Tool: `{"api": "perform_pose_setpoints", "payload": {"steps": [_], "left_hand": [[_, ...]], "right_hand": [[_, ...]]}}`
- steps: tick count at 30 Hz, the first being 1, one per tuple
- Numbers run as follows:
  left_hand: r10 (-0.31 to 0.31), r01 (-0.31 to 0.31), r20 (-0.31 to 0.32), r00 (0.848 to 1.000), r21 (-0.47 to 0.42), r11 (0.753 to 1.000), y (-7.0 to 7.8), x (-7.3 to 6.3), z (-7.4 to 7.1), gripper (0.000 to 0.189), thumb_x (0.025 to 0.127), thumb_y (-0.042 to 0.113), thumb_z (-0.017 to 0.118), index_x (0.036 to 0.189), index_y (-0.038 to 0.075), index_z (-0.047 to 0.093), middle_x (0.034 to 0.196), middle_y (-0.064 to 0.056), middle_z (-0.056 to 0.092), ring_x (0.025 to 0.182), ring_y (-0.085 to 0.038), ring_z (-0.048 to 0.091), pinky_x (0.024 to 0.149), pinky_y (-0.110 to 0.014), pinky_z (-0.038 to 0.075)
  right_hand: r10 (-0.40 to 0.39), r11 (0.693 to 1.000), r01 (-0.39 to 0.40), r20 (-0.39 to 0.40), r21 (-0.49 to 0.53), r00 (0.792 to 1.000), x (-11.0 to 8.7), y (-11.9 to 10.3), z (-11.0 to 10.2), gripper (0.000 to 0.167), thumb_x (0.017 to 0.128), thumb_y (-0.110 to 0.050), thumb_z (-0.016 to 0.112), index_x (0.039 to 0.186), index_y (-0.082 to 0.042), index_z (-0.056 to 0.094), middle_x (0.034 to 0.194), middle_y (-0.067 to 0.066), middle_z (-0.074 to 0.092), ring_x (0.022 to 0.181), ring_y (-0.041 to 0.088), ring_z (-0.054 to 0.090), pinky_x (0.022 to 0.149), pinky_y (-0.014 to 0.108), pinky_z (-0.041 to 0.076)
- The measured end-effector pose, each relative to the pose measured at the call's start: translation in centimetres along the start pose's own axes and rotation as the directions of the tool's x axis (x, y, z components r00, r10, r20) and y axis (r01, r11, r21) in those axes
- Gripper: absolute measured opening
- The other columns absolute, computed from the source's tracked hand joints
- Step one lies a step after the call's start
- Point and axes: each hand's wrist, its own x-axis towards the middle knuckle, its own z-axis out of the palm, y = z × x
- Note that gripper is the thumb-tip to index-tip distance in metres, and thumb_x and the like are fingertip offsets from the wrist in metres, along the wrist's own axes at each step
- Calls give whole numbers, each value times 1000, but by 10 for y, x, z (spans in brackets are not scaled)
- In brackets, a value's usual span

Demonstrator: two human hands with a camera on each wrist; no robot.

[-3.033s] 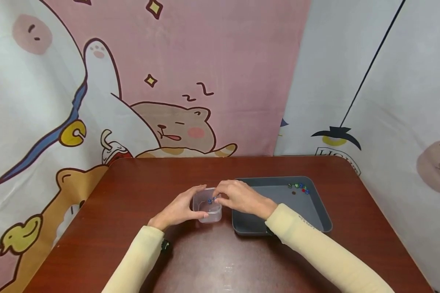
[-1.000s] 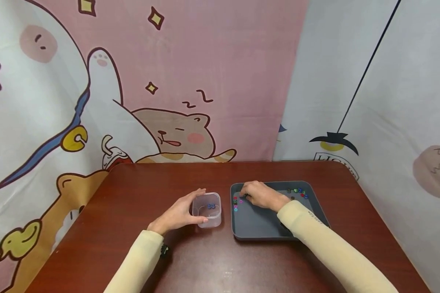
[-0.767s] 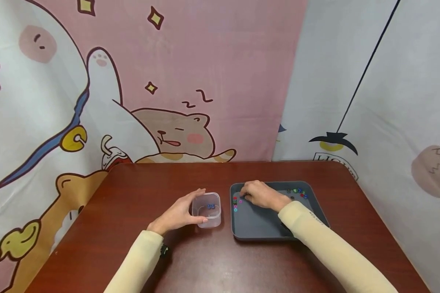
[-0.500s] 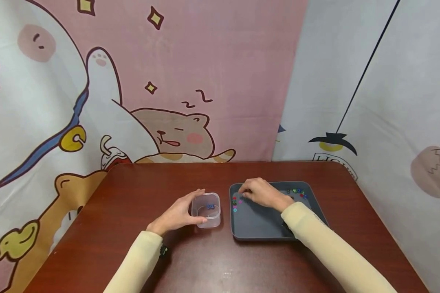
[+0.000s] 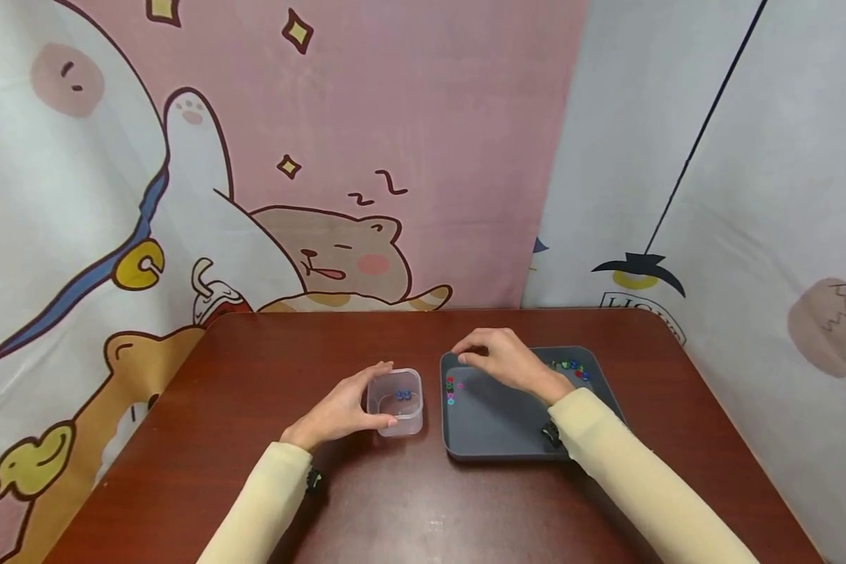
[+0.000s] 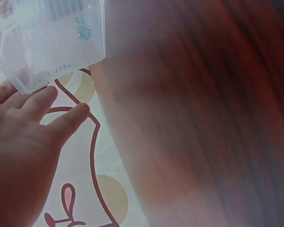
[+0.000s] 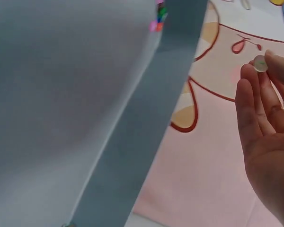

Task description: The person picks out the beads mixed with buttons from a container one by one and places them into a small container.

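Observation:
My left hand (image 5: 345, 407) holds a small clear plastic box (image 5: 403, 425) on the table, thumb at the near side and fingers along the far side. Inside lie two small blue beads (image 5: 403, 395), also showing through the wall in the left wrist view. Raised over the back left corner of a grey tray (image 5: 504, 442) is my right hand (image 5: 513, 362). Its thumb and fingertips pinch a small, pale round bead (image 7: 260, 63), clearest in the right wrist view. A short column of coloured beads (image 5: 450, 389) runs along the tray's left side.
More beads (image 5: 574, 368) in green, blue and red cluster at the tray's back right, partly behind the right wrist. The brown table (image 5: 310, 345) reaches back to a cartoon-print cloth (image 5: 423, 157). The tray stands just right of the box.
Three seconds ago my right hand was at the box; it then reached into the tray's left part and has now risen toward the back rim. My left hand stays on the box.

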Motion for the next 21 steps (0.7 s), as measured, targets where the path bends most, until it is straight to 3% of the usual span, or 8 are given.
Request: {"api": "perform_pose_setpoints", "payload": {"steps": [8,21], "left_hand": [[-16,16,7,1000,-13,1000,-1,1,1,98,80,42,90,159,13,40,162,-4,42,150,-27,37,119,-55,32],[1,-1,-1,1000,-12,1000,-3,2,1,98,79,43,90,158,10,41,160,-7,44,147,-29,41,117,-56,34]], "right_hand": [[6,994,-3,-31,114,999,4,-17,3,12,97,-22,75,109,-21,80,104,-10,74,93,11,67,82,36,57],[-82,984,80,5,161,997,17,-41,23,13,98,-23,74,109,-21,80,104,-12,74,97,8,66,86,34,56]]}}
